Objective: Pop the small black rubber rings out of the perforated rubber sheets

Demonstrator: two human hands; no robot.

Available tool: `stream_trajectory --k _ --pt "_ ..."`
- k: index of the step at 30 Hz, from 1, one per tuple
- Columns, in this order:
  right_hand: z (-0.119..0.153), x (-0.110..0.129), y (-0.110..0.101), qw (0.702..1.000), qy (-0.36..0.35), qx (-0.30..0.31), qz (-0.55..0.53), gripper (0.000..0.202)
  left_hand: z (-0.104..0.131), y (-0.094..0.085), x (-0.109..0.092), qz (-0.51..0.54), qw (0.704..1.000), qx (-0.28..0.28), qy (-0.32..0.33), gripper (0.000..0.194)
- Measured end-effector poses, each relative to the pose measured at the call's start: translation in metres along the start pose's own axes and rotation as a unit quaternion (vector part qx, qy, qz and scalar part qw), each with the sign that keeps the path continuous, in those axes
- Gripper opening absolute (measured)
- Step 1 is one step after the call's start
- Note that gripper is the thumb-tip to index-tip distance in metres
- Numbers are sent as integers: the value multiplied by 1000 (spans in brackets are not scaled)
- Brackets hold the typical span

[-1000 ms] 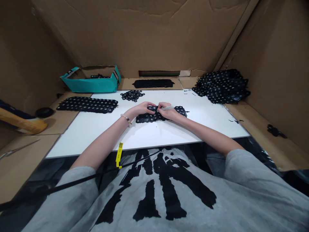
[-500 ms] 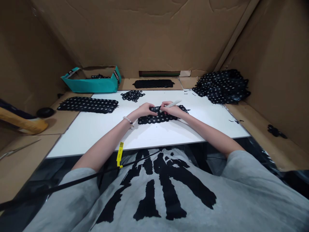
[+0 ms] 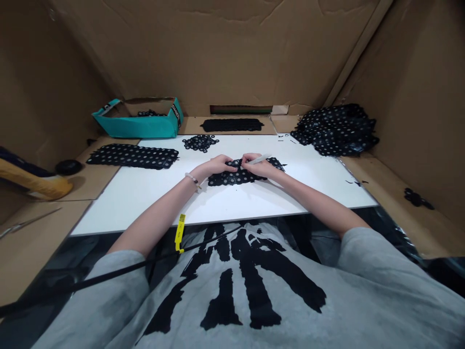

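On the white board lies a black sheet dotted with rows of pale round spots (image 3: 238,179). My left hand (image 3: 217,166), a beaded bracelet at its wrist, is closed on the upper left part of this sheet, thumb and fingers pinching it. My right hand (image 3: 257,166) grips a slim white pen-like tool (image 3: 262,158), its back end pointing up and to the right. The tool's tip is hidden by the fingers, close to the left fingertips over the sheet. Just beyond the left hand sits a small heap of loose black rings (image 3: 199,143).
The white board (image 3: 145,194) has a teal box (image 3: 138,127) behind it, holding black pieces. Another spotted sheet (image 3: 134,156) lies left, a dark stack (image 3: 232,125) behind, a pile of spotted sheets (image 3: 336,130) at right. Scissors (image 3: 29,223) lie far left. Cardboard walls surround everything.
The white tool tilts slightly lower, and its back end has shifted a little left. Both hands stay at nearly the same spot on the sheet.
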State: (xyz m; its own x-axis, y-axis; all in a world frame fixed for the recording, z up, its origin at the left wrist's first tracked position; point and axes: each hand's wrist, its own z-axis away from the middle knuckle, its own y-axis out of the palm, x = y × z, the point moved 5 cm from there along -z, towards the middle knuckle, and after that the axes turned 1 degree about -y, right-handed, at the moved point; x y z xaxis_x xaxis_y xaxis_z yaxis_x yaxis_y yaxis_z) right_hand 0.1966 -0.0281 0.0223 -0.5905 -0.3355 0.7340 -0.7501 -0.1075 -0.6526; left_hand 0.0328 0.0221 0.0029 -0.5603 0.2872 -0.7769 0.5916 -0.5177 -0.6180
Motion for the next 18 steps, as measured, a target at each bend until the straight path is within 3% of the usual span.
stream_trajectory --k 9,18 --pt "-8 -6 8 998 -30 -23 53 7 -7 6 10 107 991 82 -21 35" --pt "-9 -4 10 997 -35 -20 64 8 -7 1 4 55 993 100 7 35"
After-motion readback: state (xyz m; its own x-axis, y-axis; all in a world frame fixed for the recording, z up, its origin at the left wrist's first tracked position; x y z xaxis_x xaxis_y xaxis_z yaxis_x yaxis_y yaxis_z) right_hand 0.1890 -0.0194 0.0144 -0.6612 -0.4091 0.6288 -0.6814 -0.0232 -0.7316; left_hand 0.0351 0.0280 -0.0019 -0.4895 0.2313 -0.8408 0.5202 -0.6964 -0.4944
